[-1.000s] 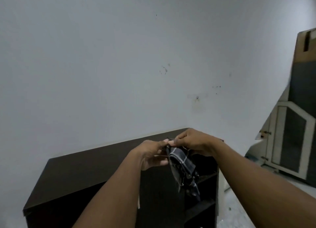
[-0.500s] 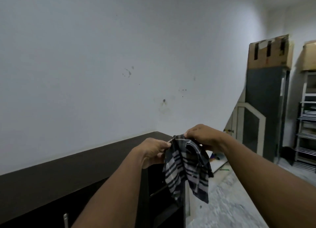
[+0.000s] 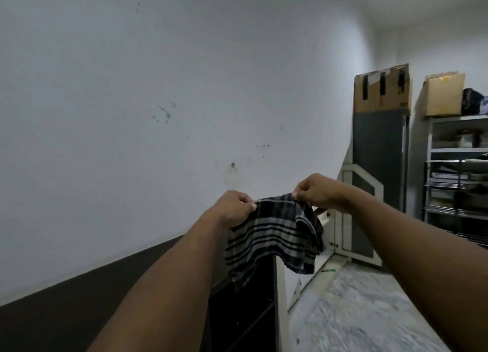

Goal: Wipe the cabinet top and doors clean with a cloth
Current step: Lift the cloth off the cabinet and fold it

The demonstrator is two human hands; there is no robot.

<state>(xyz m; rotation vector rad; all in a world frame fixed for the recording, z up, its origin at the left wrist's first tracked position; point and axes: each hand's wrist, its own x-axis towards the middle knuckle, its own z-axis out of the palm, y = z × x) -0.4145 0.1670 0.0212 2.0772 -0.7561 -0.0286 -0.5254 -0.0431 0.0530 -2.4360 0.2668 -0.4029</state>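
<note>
I am looking down along two bare forearms held out in front of me. Between the hands hangs a dark plaid cloth (image 3: pixel 272 235) with pale stripes. My left hand (image 3: pixel 232 209) pinches the cloth's upper left corner, the fingers (image 3: pixel 249 206) curled shut on the fabric with the thumb pressed against them. My right hand (image 3: pixel 315 190) pinches the upper right corner in the same way, its fingers folded tight over the edge. The top edge of the cloth runs between the two grips with a slight sag, and the rest drops freely below the hands. The right side of the cloth is bunched and folded over itself, while the left side hangs flatter.

The cloth is in the air, touching nothing but the fingers. It hangs in front of and above the right end of a dark brown cabinet (image 3: pixel 79 306), whose flat top surface runs along the lower left against a white wall (image 3: pixel 158 87) marked with small smudges. Below the cloth, the cabinet's front shows a dark open compartment with shelves inside.

To the right the floor (image 3: pixel 356 312) is mottled grey. Farther back stand a tall grey cupboard (image 3: pixel 377 161) with a cardboard box (image 3: pixel 383 90) on top, and metal shelving (image 3: pixel 456 172) holding another box and assorted items.
</note>
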